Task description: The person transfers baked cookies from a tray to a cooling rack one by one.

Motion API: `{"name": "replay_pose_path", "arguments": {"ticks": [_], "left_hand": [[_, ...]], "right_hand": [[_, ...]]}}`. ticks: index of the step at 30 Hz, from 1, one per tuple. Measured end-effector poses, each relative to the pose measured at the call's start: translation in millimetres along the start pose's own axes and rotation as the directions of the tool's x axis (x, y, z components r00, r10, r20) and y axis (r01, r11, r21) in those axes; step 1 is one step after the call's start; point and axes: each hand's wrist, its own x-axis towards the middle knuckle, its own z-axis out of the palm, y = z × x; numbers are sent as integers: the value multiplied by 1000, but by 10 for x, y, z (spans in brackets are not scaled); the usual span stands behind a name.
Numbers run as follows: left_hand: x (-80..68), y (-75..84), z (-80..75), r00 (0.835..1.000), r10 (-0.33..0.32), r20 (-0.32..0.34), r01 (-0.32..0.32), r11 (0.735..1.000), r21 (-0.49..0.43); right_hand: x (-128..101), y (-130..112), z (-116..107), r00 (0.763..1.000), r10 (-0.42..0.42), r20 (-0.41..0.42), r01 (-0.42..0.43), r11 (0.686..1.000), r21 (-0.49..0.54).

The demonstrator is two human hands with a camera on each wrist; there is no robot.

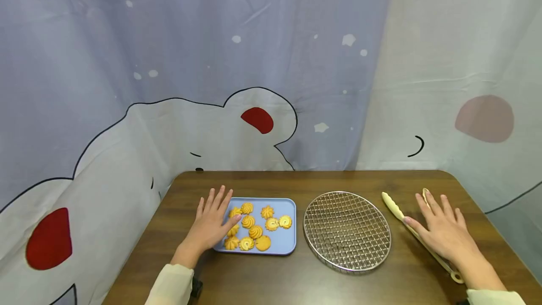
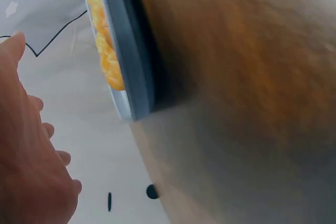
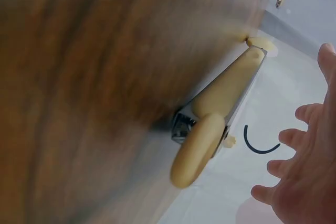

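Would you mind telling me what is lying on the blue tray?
The blue tray holds about ten piped yellow cookies. The left hand rests flat over its left edge, so anything beneath the palm is hidden.

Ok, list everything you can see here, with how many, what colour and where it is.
table: one, dark brown wood, under everything.
tray: one, light blue, left half of table.
cookies: about eleven, golden yellow, on the tray, mostly its left and middle.
rack: one, round silver wire, right of the tray, nothing on it.
tongs: one pair, cream, right side of table, partly under the right hand.
curtain: one, pale blue and white with cartoon print and red patches, behind the table.
sleeves: two, cream, at the near edge.
left hand: fingers straight, resting on the tray's left edge by the cookies.
right hand: fingers spread flat, over the tongs.
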Motion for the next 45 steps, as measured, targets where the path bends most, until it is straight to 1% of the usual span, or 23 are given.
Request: {"name": "replay_pose_path", "arguments": {"ticks": [3, 6, 11, 14, 18, 22, 26, 29, 31, 35, 39, 42, 45], "left_hand": [[-38, -21, 18, 1000, -2, 8, 2, 1000, -7], [-91, -68, 38, 1000, 8, 6, -7, 1000, -14], [-182, -189, 72, 999, 43, -12, -43, 999, -17], [-240, -253, 71, 999, 50, -7, -50, 998, -46], [-318, -317, 60, 999, 31, 33, -29, 997, -67], [-378, -360, 71, 996, 20, 83, -17, 999, -34], [-420, -390, 86, 994, 19, 107, -19, 1000, -1], [-441, -403, 97, 994, 22, 110, -21, 1000, -5], [-441, -409, 112, 993, 36, 110, -36, 999, -4], [-421, -422, 141, 991, 59, 121, -60, 998, 5], [-400, -433, 130, 984, 41, 171, -43, 999, 6], [-385, -438, 117, 975, 26, 220, -28, 1000, 9], [-370, -441, 117, 970, 20, 244, -26, 1000, 18]], "right_hand": [[-44, 20, 0, 1000, 1, -11, -1, 1000, 2], [-87, 52, 3, 1000, 10, -1, -10, 1000, 10], [-154, 135, -10, 999, 30, 32, -31, 999, 32], [-190, 175, -22, 998, 45, 51, -47, 998, 34], [-221, 199, -36, 996, 61, 65, -62, 998, 24], [-255, 219, -42, 992, 80, 96, -83, 996, 23], [-285, 243, -36, 987, 104, 123, -109, 994, 34], [-322, 272, -20, 979, 117, 164, -126, 991, 43], [-349, 292, -4, 975, 123, 187, -133, 990, 43], [-372, 302, 14, 972, 127, 200, -138, 990, 40], [-371, 285, 17, 969, 137, 205, -147, 988, 36], [-364, 271, 6, 968, 145, 204, -152, 988, 23], [-361, 274, 5, 968, 151, 201, -155, 988, 4]]}}
